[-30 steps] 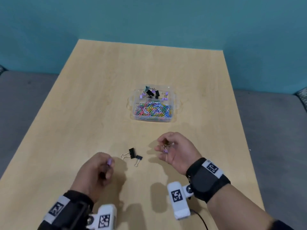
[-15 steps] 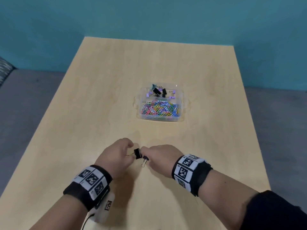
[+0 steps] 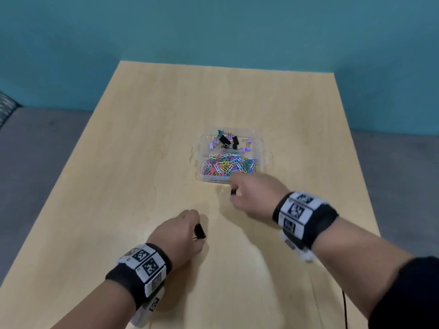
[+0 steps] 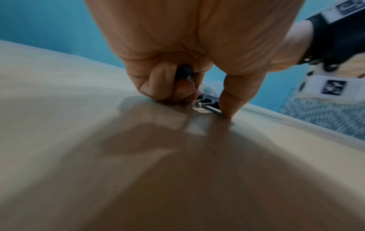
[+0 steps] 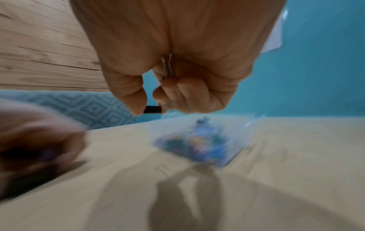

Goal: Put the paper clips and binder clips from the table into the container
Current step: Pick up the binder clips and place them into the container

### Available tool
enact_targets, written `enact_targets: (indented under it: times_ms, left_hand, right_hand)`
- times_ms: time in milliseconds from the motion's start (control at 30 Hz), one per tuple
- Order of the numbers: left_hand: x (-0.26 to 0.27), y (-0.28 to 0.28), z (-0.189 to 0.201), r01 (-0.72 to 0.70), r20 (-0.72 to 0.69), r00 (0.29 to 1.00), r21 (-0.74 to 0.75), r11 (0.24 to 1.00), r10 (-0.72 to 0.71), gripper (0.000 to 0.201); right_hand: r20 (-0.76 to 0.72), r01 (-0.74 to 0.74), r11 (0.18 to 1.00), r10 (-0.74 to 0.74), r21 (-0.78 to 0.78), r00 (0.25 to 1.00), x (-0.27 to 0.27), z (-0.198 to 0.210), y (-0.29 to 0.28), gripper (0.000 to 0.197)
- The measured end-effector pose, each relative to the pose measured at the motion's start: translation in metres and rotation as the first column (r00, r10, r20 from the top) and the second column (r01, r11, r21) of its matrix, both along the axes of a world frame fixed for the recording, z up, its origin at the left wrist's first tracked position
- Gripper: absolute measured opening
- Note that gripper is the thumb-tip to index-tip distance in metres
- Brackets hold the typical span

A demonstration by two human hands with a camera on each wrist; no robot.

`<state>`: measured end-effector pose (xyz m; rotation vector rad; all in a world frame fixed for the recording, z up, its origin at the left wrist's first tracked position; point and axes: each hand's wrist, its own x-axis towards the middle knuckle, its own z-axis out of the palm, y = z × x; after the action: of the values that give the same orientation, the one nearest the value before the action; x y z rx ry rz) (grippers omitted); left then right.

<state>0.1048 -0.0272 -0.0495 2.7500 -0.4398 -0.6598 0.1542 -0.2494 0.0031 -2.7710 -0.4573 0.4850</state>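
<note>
From the head view, the right hand [image 3: 255,194] pinches a small black binder clip [image 3: 233,192] just short of the clear container [image 3: 261,148], and should carry it past the paper clips [image 3: 229,165] to the far compartment before letting go. At the left wrist, the left hand [image 4: 189,51] grips a second black binder clip [image 4: 207,100] against the table [image 4: 59,125]; lift it cleanly. At the right wrist, the clip's wire handles [image 5: 168,67] lie in the curled fingers

A teal wall [image 3: 213,32] backs the pale wooden surface [image 3: 142,162]. Grey floor [image 3: 35,150] lies on both sides. A patterned rug [image 3: 7,108] edges the left.
</note>
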Motion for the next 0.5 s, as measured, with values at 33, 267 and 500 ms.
enact_targets:
  times_ms: [33,267,500]
  left_hand:
    - [-0.001,-0.001,0.000,-0.006,0.003,1.000,-0.008,1.000,0.006,0.028]
    - [-0.003,-0.007,0.004,-0.069,-0.037,0.997,-0.006,0.998,0.069,0.021]
    - [0.017,-0.006,0.009,-0.124,-0.069,0.990,-0.058,0.991,0.120,0.020]
  right_hand:
    - [0.053,0.055,0.998,-0.055,0.006,0.997,0.018,0.006,-0.007,0.012]
    - [0.117,0.154,0.986,-0.145,-0.071,0.982,0.123,0.011,-0.019,0.011]
    - [-0.108,0.272,0.947,-0.256,0.173,0.961,0.134,0.009,-0.033,0.038]
